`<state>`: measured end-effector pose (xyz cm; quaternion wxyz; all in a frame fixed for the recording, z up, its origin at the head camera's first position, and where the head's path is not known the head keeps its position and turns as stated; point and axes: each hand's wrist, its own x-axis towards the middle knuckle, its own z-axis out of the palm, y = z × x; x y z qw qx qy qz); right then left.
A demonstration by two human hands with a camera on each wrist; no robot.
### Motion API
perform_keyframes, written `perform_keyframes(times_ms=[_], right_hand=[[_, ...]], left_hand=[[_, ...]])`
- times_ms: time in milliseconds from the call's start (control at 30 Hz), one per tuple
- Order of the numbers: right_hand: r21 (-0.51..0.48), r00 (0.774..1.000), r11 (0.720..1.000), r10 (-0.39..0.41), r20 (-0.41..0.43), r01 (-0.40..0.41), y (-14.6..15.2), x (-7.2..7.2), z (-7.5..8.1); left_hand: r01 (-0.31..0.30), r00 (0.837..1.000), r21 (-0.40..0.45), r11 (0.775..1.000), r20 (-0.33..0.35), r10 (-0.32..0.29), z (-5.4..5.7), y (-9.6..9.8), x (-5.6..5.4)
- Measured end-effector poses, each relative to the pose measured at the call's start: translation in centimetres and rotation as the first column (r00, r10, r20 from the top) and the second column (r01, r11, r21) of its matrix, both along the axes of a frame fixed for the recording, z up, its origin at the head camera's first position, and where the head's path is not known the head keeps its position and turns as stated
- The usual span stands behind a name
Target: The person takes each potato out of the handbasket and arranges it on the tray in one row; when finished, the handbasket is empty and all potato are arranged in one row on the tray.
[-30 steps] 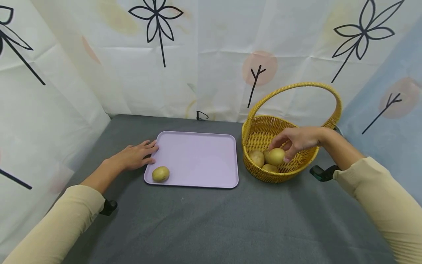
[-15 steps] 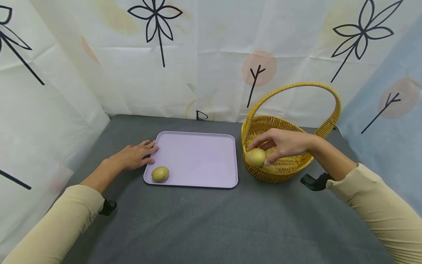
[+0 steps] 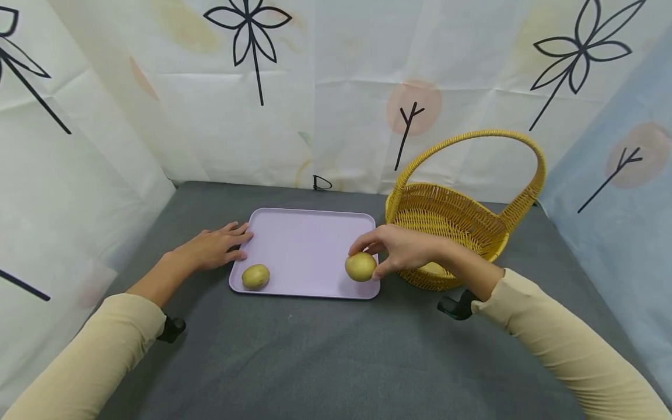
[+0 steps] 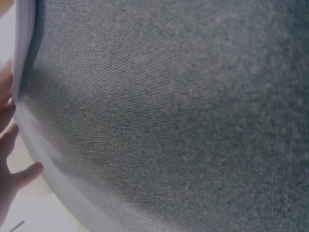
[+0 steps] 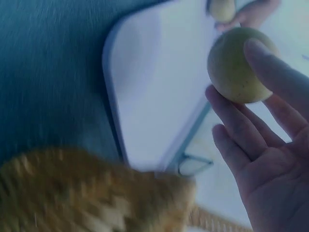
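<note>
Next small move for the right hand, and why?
Probably lower the held potato onto the lilac tray: the right hand pinches it over the tray's right end, another potato already lies at its near left corner, and the left hand touches the left edge.

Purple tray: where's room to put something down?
The middle of the tray, between the left hand and right hand; gray cloth between the tray's near edge and both sleeves. Crowded: the tray's near corners: left, with a resting potato; right, beneath the held potato.
</note>
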<state>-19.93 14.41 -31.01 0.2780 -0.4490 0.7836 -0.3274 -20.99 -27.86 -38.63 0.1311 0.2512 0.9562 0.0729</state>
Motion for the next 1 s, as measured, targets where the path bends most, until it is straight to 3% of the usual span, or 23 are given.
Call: perform_keyframes(times_ms=[233,533,767,1000], right_hand=[[-0.128,1.0,0.992,-0.002,-0.019,0.0,-4.0,0.2,-3.4],[-0.19,0.991,0.978,-0.101,-0.086,0.084,-8.6,1.1,-7.2],[-0.204,0.99,0.975,-0.113,-0.087,0.093,-11.3,0.9,-7.9],[-0.147,0.979,0.983,-0.135,-0.151,0.113,-13.4,1.1,-8.3]], left_hand=[[0.0,1.0,0.003,1.0,-0.003,0.0,0.4,0.1,0.2],[-0.009,1.0,-0.006,1.0,0.002,0.009,0.2,0.1,0.1],[-0.014,1.0,-0.005,1.0,0.011,0.014,0.3,0.1,0.3],[-0.009,1.0,-0.006,1.0,0.011,0.009,0.1,0.1,0.1]])
